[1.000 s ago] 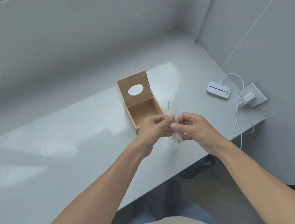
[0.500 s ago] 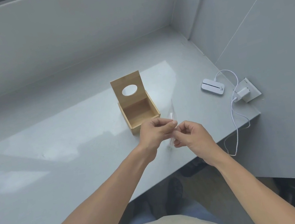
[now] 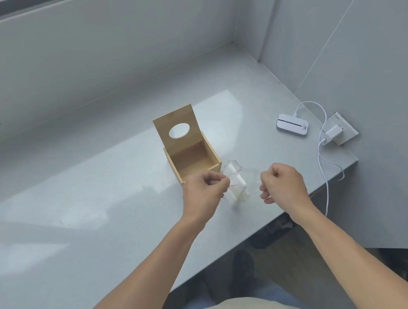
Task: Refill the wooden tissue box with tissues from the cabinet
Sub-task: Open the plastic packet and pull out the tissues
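The wooden tissue box (image 3: 193,159) stands on the grey counter (image 3: 73,216), its lid with an oval hole (image 3: 180,130) raised upright at the back; the inside looks bare. Just in front and to its right, a clear plastic wrapper with white tissue pieces (image 3: 235,184) is stretched between my hands. My left hand (image 3: 205,192) pinches its left edge. My right hand (image 3: 282,184) pinches the right edge, about a hand's width away.
A white flat device (image 3: 292,124) lies at the right of the counter, cabled to a white charger (image 3: 333,134) in a wall socket. The cord hangs over the counter's right front edge (image 3: 330,176). Grey walls close in behind and on the right. Dark shoes (image 3: 242,269) show below.
My hands, which were together on the wrapper, have pulled apart sideways, spreading the clear plastic open. The view has shifted slightly.
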